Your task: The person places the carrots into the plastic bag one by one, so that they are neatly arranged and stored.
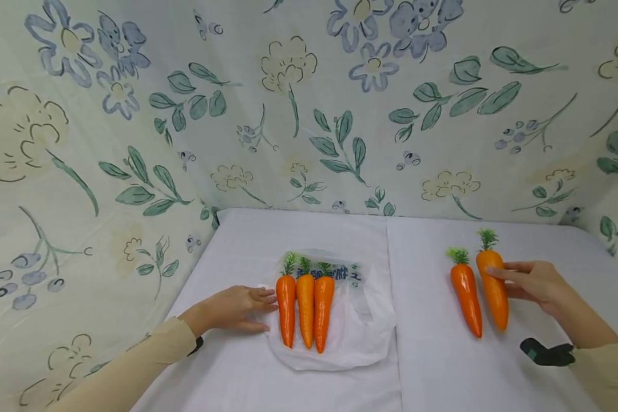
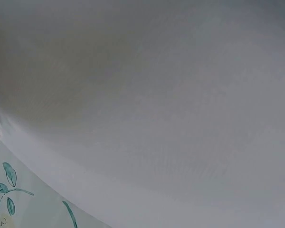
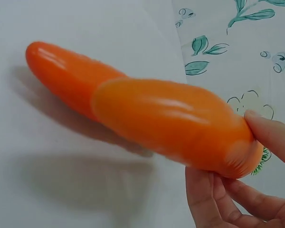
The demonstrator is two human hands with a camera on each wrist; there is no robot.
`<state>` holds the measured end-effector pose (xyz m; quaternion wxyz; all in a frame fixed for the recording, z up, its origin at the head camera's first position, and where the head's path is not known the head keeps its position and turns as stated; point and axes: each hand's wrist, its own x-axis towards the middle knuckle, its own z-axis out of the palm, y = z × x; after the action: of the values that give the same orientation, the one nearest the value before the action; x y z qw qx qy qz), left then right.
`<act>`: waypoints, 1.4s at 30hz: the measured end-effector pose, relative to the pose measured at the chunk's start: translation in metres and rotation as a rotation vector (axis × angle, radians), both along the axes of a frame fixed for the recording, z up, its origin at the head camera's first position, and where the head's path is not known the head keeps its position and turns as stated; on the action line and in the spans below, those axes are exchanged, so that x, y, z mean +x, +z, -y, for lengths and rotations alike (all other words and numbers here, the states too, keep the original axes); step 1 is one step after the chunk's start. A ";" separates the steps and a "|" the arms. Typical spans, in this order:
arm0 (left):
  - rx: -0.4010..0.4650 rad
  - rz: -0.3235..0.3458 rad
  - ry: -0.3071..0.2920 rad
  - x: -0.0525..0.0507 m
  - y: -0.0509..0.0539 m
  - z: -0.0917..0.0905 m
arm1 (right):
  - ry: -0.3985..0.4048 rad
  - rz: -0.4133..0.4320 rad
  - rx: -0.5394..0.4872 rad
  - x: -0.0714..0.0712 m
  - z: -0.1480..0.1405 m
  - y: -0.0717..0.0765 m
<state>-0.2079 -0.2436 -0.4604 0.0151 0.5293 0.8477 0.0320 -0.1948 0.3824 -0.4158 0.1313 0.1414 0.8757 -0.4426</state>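
My right hand (image 1: 535, 284) pinches an orange carrot (image 1: 493, 292) near its thick leafy end, thumb on one side and fingers on the other. In the right wrist view the held carrot (image 3: 171, 123) appears raised, its shadow falling on the cloth. A redder carrot (image 1: 466, 300) lies just left of it, tip toward me. Three more carrots (image 1: 305, 312) lie side by side on a white plastic bag (image 1: 360, 343), green tops pointing away. At the bag's left edge rests my left hand (image 1: 237, 309), fingers extended beside the leftmost carrot. The left wrist view shows mostly white cloth.
White cloth (image 1: 427, 377) covers the table, with a seam (image 1: 395, 286) running between the bag and the right-hand carrots. Floral fabric (image 1: 309, 114) hangs behind the table and along both sides. Printed lettering marks the far part of the bag.
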 end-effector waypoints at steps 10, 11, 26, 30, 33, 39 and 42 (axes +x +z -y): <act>0.007 -0.011 -0.004 -0.002 -0.002 0.001 | 0.078 -0.071 -0.026 0.009 0.021 0.017; 0.008 -0.012 -0.006 -0.002 -0.002 0.001 | 0.089 -0.081 -0.023 0.010 0.025 0.018; 0.005 -0.002 -0.003 -0.001 -0.002 0.001 | 0.222 -0.126 -0.093 0.019 0.080 0.035; 0.010 -0.004 -0.006 -0.001 -0.003 0.001 | 0.237 -0.128 -0.127 0.020 0.100 0.036; 0.014 0.005 -0.006 -0.001 -0.003 0.001 | 0.252 -0.131 -0.164 0.021 0.114 0.035; -0.004 0.009 0.001 -0.001 -0.003 0.000 | 0.274 -0.139 -0.206 0.024 0.137 0.037; -0.005 0.003 -0.004 -0.001 -0.001 0.000 | 0.279 -0.137 -0.221 0.025 0.146 0.039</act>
<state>-0.2087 -0.2437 -0.4614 0.0175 0.5311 0.8466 0.0307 -0.1697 0.2366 -0.3769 0.1462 -0.0268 0.8399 -0.5220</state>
